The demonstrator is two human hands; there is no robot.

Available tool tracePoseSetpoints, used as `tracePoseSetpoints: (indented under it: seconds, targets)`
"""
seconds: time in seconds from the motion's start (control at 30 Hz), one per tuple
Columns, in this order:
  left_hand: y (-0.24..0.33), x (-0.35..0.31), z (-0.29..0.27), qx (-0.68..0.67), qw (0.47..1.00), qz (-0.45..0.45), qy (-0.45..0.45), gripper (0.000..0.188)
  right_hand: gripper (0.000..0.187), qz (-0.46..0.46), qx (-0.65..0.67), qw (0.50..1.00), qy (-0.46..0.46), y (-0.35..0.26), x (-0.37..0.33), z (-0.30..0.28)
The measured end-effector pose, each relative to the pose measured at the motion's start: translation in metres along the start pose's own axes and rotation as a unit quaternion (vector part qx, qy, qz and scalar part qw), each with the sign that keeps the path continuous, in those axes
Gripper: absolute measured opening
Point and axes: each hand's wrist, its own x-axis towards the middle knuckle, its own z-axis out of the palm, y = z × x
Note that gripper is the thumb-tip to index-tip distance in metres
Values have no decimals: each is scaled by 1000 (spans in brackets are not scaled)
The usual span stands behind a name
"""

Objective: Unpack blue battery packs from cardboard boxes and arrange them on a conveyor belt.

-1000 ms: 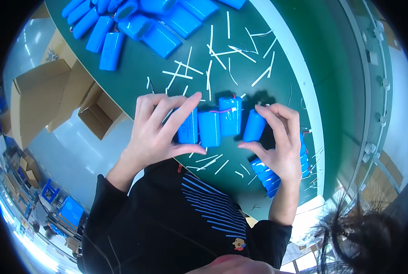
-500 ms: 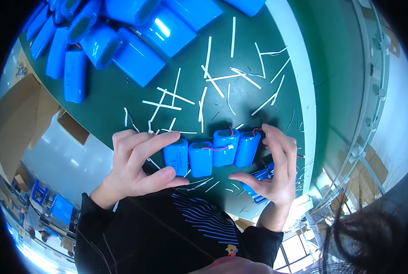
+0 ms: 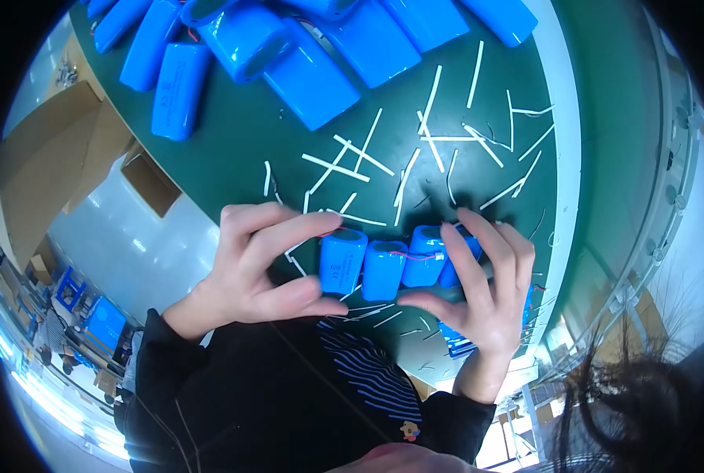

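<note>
Several blue shrink-wrapped battery packs stand in a short row close to my body. The leftmost battery pack has my left hand beside it, forefinger near its top end and thumb near its bottom, with a gap between them. A second battery pack stands next to it. On the third battery pack lies a red lead with a small white connector. My right hand arches over the rightmost pack, fingers and thumb apart, and partly hides it. Neither hand visibly grips a pack.
A heap of larger-looking blue packs covers the far left of the green table. White strips lie scattered across the middle. More blue cells sit partly behind my right wrist. Cardboard boxes stand beyond the left edge.
The whole view has shifted, so the table's contents appear farther right. My right hand has moved in over the rightmost pack, covering it more. My left hand keeps its spread pose beside the leftmost pack.
</note>
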Motion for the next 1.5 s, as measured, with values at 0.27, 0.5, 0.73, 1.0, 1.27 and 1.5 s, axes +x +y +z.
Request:
tracePoseSetpoints:
  seconds: [0.27, 0.5, 0.73, 1.0, 1.27, 1.5]
  targets:
    - [6, 6, -2, 99, 990, 34, -93, 58, 82, -55, -63, 996, 8, 5, 1, 7]
    - [18, 10, -16, 105, 980, 2, -170, 53, 93, -46, 36, 997, 46, 15, -6, -11]
    - [17, 8, -12, 84, 990, 47, -104, 54, 82, -31, 10, 999, -27, 13, -4, -14]
    - [9, 5, -1, 88, 987, 129, -26, 56, 81, 3, 14, 999, -37, 8, -1, -15]
    - [-3, -33, 17, 17, 999, 17, 26, 79, 88, -4, 17, 1000, -21, 10, -9, -8]
    - [39, -1, 27, 178, 983, 18, -47, 79, 80, -93, -31, 995, 10, -2, 3, -3]
